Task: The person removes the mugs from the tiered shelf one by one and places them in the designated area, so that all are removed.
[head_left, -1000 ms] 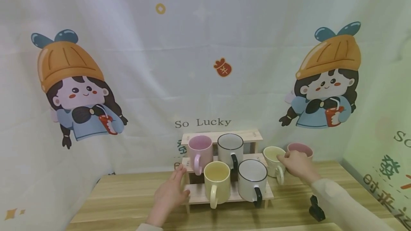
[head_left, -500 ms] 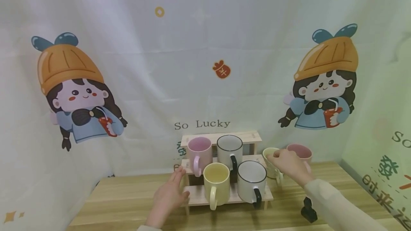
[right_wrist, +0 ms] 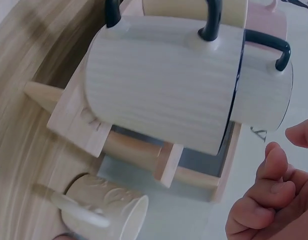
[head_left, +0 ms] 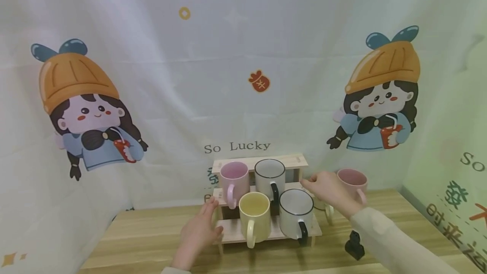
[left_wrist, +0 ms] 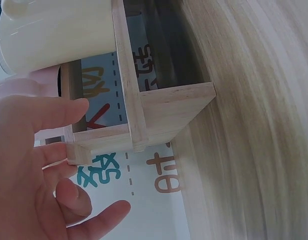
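Note:
A tiered wooden rack (head_left: 224,225) carries several mugs. On its middle tier stand a lilac mug (head_left: 234,183) and a white mug (head_left: 269,176) with a black handle; below are a yellow mug (head_left: 255,219) and another black-handled white mug (head_left: 296,215). My left hand (head_left: 198,231) touches the rack's left end, its fingers at the middle tier's corner (left_wrist: 80,154) and the thumb extended. Near the right end, my right hand (head_left: 329,189) hovers with loosely bent fingers, thumb and index apart, holding nothing. It hides most of a cream mug (right_wrist: 106,212) standing beside the rack.
A pink mug (head_left: 352,179) stands on the wooden table (head_left: 152,231) right of my right hand. A small black object (head_left: 354,245) lies nearer the front. A printed cloth (head_left: 182,96) hangs behind the table and along its sides.
My right hand has moved left, from between the cream and pink mugs to the rack's right end, across the cream mug. The left hand has stayed on the rack.

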The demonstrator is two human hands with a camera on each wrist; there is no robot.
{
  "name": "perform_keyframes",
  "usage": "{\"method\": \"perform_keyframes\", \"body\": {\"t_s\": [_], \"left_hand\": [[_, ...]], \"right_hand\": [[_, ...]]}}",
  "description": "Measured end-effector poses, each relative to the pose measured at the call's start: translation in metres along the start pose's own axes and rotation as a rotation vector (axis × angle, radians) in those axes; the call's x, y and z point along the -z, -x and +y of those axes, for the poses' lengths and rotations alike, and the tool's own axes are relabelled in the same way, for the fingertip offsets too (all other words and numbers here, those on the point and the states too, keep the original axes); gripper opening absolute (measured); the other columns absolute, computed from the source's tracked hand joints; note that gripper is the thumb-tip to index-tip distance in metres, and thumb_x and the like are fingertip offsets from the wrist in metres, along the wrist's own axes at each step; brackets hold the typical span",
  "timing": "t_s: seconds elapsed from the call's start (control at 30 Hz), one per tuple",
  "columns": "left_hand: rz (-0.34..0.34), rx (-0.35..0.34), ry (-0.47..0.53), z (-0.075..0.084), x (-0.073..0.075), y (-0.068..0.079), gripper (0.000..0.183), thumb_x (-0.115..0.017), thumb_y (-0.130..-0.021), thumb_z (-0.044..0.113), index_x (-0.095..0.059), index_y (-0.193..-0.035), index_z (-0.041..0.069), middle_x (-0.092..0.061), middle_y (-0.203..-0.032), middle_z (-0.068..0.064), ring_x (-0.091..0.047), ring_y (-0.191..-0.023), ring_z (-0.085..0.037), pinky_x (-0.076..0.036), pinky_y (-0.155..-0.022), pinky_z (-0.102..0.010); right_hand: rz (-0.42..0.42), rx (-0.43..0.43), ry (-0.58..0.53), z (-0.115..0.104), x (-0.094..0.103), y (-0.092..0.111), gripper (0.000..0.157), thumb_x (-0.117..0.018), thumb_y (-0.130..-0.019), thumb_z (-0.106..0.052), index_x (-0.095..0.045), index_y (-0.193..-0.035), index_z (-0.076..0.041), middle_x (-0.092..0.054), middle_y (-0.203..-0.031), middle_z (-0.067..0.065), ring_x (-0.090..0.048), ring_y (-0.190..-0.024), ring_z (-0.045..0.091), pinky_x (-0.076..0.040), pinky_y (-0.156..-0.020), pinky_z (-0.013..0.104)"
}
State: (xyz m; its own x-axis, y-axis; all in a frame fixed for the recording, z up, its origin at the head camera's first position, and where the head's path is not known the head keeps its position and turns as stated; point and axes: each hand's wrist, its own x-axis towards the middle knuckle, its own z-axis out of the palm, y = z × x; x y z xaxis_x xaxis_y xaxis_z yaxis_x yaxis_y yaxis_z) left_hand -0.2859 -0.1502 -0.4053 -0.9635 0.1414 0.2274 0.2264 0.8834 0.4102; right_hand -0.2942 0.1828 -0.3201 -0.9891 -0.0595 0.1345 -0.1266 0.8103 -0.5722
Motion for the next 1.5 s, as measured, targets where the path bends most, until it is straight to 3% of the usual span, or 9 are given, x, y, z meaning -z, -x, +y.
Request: {"method": "perform_keyframes", "body": {"t_s": [0.3, 0.57, 0.77, 1.0, 1.27, 1.5], "left_hand": [[-0.012, 0.003, -0.013, -0.001, 0.000, -0.001, 0.075, -0.075, -0.077, 0.022, -0.041, -0.143, 0.009, -0.030, -0.155, -0.011, -0.052, -0.059, -0.017, -0.041, -0.044, -0.026], [0.000, -0.001, -0.024, 0.000, 0.000, -0.001, 0.075, -0.075, -0.076, 0.023, -0.042, -0.142, 0.009, -0.032, -0.154, -0.011, -0.062, -0.076, -0.028, -0.043, -0.046, -0.028], [-0.002, 0.002, -0.006, 0.000, 0.001, -0.001, 0.075, -0.075, -0.077, 0.021, -0.041, -0.143, 0.010, -0.031, -0.155, -0.010, -0.053, -0.059, -0.019, -0.041, -0.043, -0.027], [0.002, 0.001, -0.011, -0.001, -0.001, -0.001, 0.074, -0.075, -0.076, 0.022, -0.042, -0.142, 0.011, -0.032, -0.155, -0.010, -0.050, -0.057, -0.017, -0.040, -0.043, -0.027], [0.006, 0.004, -0.018, -0.003, -0.001, -0.002, 0.074, -0.075, -0.076, 0.022, -0.042, -0.142, 0.011, -0.032, -0.155, -0.009, -0.050, -0.056, -0.016, -0.039, -0.043, -0.027], [-0.006, 0.007, -0.012, -0.003, -0.003, -0.003, 0.075, -0.075, -0.077, 0.022, -0.041, -0.143, 0.012, -0.030, -0.155, -0.009, -0.045, -0.052, -0.014, -0.040, -0.042, -0.025]], "right_hand": [[0.026, -0.011, -0.012, -0.023, -0.015, -0.002, 0.041, -0.058, -0.091, -0.033, -0.050, -0.056, -0.012, -0.049, -0.050, -0.001, -0.044, -0.048, 0.012, -0.029, -0.045, 0.022], [0.044, 0.016, -0.044, -0.043, -0.026, -0.005, 0.045, -0.060, -0.090, -0.040, -0.053, -0.057, -0.010, -0.046, -0.047, -0.002, -0.040, -0.045, 0.011, -0.025, -0.043, 0.021], [0.055, 0.024, -0.031, -0.054, -0.034, -0.007, 0.052, -0.062, -0.088, -0.044, -0.042, -0.050, -0.014, -0.041, -0.043, -0.003, -0.038, -0.043, 0.010, -0.024, -0.042, 0.022], [0.036, 0.051, 0.044, -0.059, -0.045, -0.009, 0.051, -0.060, -0.088, -0.044, -0.043, -0.050, -0.015, -0.042, -0.043, -0.005, -0.043, -0.045, 0.009, -0.030, -0.045, 0.022], [0.148, 0.063, 0.050, -0.063, -0.058, -0.009, 0.054, -0.065, -0.086, -0.038, -0.034, -0.048, -0.015, -0.030, -0.044, -0.007, -0.029, -0.043, 0.008, -0.023, -0.042, 0.020], [0.187, 0.046, -0.002, -0.064, -0.067, -0.010, 0.050, -0.064, -0.085, -0.026, -0.033, -0.048, -0.015, -0.030, -0.043, -0.008, -0.030, -0.041, 0.007, -0.023, -0.040, 0.019]]}}
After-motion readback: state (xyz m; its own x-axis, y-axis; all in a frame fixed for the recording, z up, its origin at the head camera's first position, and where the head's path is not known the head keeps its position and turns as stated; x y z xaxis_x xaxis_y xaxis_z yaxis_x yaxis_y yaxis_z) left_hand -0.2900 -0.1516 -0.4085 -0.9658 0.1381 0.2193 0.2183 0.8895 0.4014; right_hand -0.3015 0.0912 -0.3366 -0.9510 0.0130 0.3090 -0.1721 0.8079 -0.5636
